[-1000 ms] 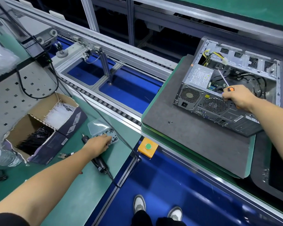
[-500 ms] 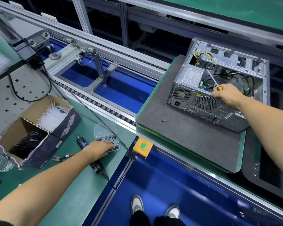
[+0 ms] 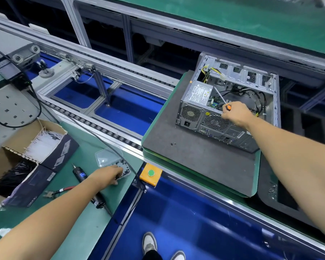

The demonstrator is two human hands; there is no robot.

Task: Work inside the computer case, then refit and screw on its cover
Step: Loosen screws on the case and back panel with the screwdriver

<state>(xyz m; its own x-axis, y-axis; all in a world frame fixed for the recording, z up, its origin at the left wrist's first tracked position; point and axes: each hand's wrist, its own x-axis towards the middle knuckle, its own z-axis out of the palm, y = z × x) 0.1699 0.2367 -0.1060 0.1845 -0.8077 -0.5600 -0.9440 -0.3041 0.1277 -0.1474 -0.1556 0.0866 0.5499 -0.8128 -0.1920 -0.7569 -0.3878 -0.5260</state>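
my right hand (image 3: 235,115) grips the screwdriver (image 3: 221,99) over the open computer case (image 3: 227,102) at right of frame while my left hand (image 3: 106,175) fingers the screw tray (image 3: 125,168) lower left, so, looking away, the tip could slip onto the board.

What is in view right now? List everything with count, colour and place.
computer case: 1, grey, cover off, on the dark mat at right
screwdriver: 1, orange and black handle, held over the case
mat: 1, dark grey, on a green-edged pallet
loose screws: 2, black, on the mat near the case
screw tray: 1, clear, lid open, on the green bench
electric screwdriver: 1, black, corded, beside the tray
pliers: 1, red handles, on the bench
cardboard box: 1, holds white and black cable ties, at left
button box: 1, orange with a green button, on the conveyor rail
left hand: 1, fingers at the tray
right hand: 1, grips the screwdriver
shoes: 2, white and grey, at the bottom
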